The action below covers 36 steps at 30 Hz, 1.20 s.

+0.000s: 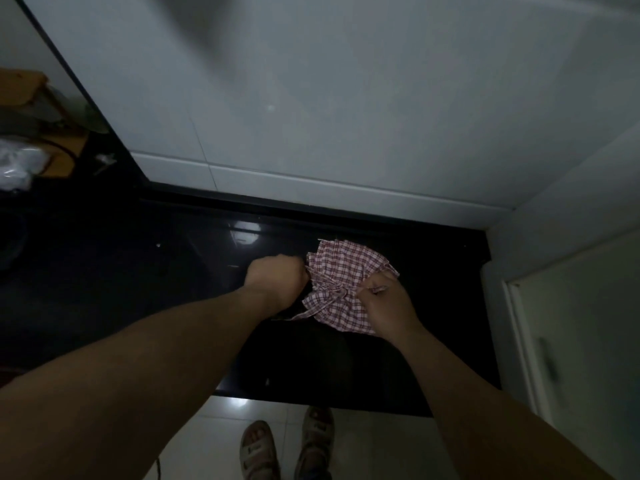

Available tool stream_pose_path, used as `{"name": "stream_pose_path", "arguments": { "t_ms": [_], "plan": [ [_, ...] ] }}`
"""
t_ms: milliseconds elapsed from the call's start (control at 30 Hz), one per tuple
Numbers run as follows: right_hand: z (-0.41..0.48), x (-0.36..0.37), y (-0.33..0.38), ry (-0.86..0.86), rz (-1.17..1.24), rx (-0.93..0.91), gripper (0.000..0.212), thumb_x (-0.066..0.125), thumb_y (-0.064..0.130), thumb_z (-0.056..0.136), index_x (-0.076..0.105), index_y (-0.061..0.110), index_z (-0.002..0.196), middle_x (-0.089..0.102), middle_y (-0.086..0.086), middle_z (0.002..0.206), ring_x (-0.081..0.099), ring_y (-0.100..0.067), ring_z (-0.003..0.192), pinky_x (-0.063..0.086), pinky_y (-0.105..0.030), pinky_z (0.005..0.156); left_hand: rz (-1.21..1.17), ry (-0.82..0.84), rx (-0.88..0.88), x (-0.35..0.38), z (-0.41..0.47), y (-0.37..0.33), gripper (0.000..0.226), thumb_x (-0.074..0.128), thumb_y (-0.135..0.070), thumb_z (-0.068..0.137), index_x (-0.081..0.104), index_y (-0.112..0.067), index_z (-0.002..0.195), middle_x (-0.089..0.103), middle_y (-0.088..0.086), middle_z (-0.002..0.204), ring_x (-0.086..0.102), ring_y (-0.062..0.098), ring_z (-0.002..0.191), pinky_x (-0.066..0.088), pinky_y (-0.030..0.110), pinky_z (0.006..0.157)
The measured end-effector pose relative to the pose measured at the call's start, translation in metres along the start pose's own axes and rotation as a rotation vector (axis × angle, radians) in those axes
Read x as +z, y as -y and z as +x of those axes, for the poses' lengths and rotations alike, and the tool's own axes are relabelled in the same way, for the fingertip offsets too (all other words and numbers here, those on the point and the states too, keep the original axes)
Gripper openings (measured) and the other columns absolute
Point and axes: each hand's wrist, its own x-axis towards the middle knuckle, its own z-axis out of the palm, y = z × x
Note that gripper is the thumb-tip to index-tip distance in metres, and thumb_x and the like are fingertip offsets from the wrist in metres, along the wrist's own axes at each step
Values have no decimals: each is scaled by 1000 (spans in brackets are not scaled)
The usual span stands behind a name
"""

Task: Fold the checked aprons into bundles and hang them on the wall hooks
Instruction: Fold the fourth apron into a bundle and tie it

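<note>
A red-and-white checked apron (341, 271) lies bunched into a bundle on the black glossy counter (194, 271), its straps wrapped around the middle. My left hand (277, 277) is a fist at the bundle's left edge and grips a strap end. My right hand (388, 308) rests over the bundle's right side and pinches another strap between its fingers. A loose strap tail (301, 315) trails toward the counter's front. No wall hooks are visible.
A white tiled wall (311, 116) rises behind the counter and another wall (571, 220) closes the right side. Cluttered wooden items and a plastic bag (17, 168) sit at far left. My sandalled feet (287, 445) stand on the pale floor below the counter edge.
</note>
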Motion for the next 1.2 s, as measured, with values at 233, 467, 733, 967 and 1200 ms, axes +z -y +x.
{"name": "stream_pose_path", "arguments": {
  "t_ms": [233,467,733,967,1200],
  "plan": [
    [5,3,-4,2,-85,-16,16,61,10,94,66,4,80,60,-1,101,61,-17,93,50,-31,87,-220,54,-142,3,1,-1,40,36,-45,105,65,-21,91,57,-4,79,53,14,69,39,32,68],
    [3,4,-9,-28,-21,19,22,61,11,97,61,6,76,60,-5,98,62,-21,90,52,-35,86,-193,19,-137,11,1,4,31,43,-39,105,61,-20,89,72,7,104,64,25,86,42,32,72],
    [-8,-15,30,-355,-483,-373,26,62,33,90,58,22,114,58,1,114,56,-19,107,48,-40,92,-347,-429,70,9,-14,-21,58,44,-48,92,48,-20,142,51,6,141,50,26,128,44,45,104],
    [13,3,-15,22,-876,-262,65,24,46,109,0,23,165,1,2,173,-3,-15,159,-2,-47,129,-95,-80,213,56,-5,-49,63,10,-49,110,-12,-27,165,-13,-4,173,-14,18,159,-7,51,128],
    [18,3,-28,64,-699,-235,65,14,56,107,-2,29,164,0,7,173,-6,-9,158,-1,-42,129,-153,-74,204,59,-7,-38,70,10,-60,107,-17,-28,163,-17,-7,172,-14,15,159,-11,49,127]
  ]
}}
